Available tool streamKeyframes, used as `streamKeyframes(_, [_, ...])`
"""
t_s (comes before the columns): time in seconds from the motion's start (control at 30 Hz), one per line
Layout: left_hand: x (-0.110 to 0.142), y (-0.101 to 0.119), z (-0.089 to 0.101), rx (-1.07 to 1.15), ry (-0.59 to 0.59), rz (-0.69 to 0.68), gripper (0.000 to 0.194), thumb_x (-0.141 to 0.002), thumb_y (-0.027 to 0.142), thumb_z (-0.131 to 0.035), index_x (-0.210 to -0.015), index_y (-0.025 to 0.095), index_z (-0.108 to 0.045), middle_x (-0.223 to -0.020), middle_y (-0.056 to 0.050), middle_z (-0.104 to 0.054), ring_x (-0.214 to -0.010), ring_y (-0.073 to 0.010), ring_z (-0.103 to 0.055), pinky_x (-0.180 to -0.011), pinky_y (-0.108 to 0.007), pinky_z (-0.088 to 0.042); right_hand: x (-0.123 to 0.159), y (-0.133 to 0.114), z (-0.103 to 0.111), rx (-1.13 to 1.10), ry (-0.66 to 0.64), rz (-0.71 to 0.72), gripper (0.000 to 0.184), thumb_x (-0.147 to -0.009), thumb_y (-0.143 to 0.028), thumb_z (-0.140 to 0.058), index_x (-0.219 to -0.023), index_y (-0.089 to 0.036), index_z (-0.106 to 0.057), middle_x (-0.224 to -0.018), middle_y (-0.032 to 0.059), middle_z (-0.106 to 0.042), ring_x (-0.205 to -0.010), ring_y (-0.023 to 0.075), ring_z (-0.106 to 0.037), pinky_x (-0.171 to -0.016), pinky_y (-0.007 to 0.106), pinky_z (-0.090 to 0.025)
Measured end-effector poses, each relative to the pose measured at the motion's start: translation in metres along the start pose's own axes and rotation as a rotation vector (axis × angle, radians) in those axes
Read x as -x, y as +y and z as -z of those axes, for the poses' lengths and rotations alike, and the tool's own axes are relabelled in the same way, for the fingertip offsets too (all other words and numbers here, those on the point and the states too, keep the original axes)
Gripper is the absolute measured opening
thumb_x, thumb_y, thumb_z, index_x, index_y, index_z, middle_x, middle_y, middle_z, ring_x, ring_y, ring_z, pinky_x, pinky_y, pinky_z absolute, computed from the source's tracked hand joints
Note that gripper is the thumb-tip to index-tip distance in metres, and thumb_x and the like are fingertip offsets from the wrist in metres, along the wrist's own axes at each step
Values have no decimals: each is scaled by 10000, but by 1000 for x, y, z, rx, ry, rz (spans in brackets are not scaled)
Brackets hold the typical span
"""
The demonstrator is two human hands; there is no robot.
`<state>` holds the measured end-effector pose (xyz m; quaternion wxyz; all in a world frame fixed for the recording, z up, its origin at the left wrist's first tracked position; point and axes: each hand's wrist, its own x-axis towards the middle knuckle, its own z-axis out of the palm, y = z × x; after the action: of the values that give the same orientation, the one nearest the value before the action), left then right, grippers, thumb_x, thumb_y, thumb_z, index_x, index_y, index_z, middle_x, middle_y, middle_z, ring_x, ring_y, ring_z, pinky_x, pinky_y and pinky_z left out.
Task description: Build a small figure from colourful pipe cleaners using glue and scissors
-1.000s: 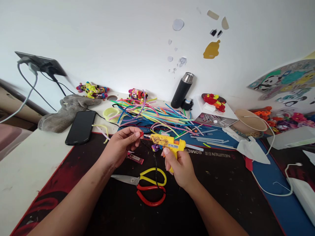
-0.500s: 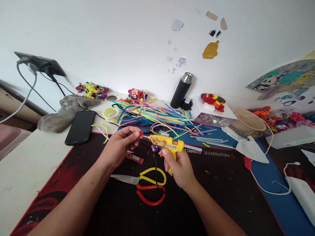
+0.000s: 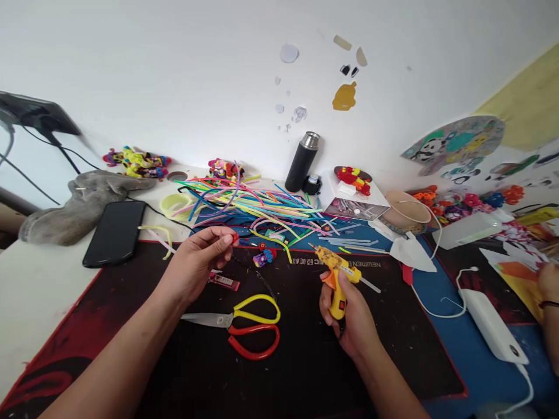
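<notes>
My left hand (image 3: 211, 252) pinches a small red piece (image 3: 236, 237) between thumb and fingertips; its exact kind is too small to make out. In my right hand (image 3: 349, 308) is a yellow hot glue gun (image 3: 335, 272), its nozzle pointing up and left, with a clear glue stick (image 3: 370, 285) out of its back. A gap of mat lies between the nozzle and the red piece. Scissors (image 3: 244, 320) with one yellow and one red handle lie below my hands. A small purple, blue and red fuzzy piece (image 3: 264, 256) rests on the mat between them.
Colourful pipe cleaners (image 3: 257, 203) are heaped at the back, near a black thermos (image 3: 302, 163). A phone (image 3: 114, 233) lies left. To the right are a white power bank (image 3: 495, 326) with cables and another person's arm (image 3: 551, 291). A dark mat (image 3: 305, 372) covers the desk front.
My right hand has drawn the glue gun away from the red piece, to the right and slightly down. The view has turned right, bringing another person's arm into sight.
</notes>
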<state>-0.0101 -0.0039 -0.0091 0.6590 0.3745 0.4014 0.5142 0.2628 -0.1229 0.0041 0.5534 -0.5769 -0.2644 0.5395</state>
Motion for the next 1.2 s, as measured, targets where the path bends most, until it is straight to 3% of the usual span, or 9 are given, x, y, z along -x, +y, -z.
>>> streamKeyframes(0.23, [4,-2,-6,3,-6,57,420,-638,444,-1042,-916,181,-868,-686,-23,-669,-591,-102,-525,-492,-181,-379,5,0,34,124,27,-166,658,-828,-713,-788,-1152,-146,-703,-718,32,-711,-506,174,-668,-383,193,-316])
streamKeyframes(0.4, [7,-3,-11,3,-16,93,449,-597,442,-1055,-907,173,-873,-671,-26,-672,-577,-106,-517,-495,-195,-385,-1,-2,42,252,-48,-215,575,-894,-677,-727,-1102,-142,-709,-778,98,-781,-514,203,-721,-359,199,-316])
streamKeyframes(0.53, [7,-7,-11,5,-38,103,393,-650,406,-1035,-905,168,-855,-696,-29,-683,-570,-102,-516,-498,-199,-387,-5,-3,52,449,-85,-230,551,-910,-719,-677,-914,-168,-698,-615,60,-719,-441,197,-675,-349,210,-290])
streamKeyframes(0.67, [9,-8,-12,22,-66,105,374,-671,407,-1027,-890,169,-839,-684,-22,-670,-576,-106,-529,-491,-192,-386,-2,-4,67,669,-99,-215,599,-923,-770,-631,-761,-194,-664,-448,-7,-590,-336,143,-515,-376,228,-270])
streamKeyframes(0.8, [12,-7,-15,21,-123,128,352,-700,407,-1015,-888,177,-826,-707,-26,-680,-570,-104,-530,-488,-191,-400,8,-2,76,759,-106,-106,602,-974,-751,-602,-789,-187,-704,-416,-65,-463,-364,111,-390,-437,244,-276])
streamKeyframes(0.93, [19,-4,-23,27,-200,171,329,-721,414,-1002,-871,180,-825,-682,-15,-653,-528,-87,-481,-473,-191,-387,11,3,59,584,-213,-34,541,-1044,-671,-585,-952,-164,-747,-469,-80,-446,-429,102,-352,-480,245,-260])
streamKeyframes(1.1, [32,-1,-34,100,-302,134,286,-687,365,-1027,-804,178,-844,-959,-85,-717,-626,-88,-520,-522,-202,-402,0,7,2,302,-372,-9,434,-1047,-576,-646,-1097,-157,-752,-512,-82,-481,-445,93,-325,-441,230,-204])
streamKeyframes(1.2, [38,-2,-36,145,-377,143,240,-723,342,-1010,-782,185,-838,-965,-70,-686,-622,-73,-478,-542,-207,-386,-4,6,-31,117,-489,-49,389,-1013,-537,-716,-1090,-157,-748,-501,-98,-465,-434,74,-265,-423,218,-153])
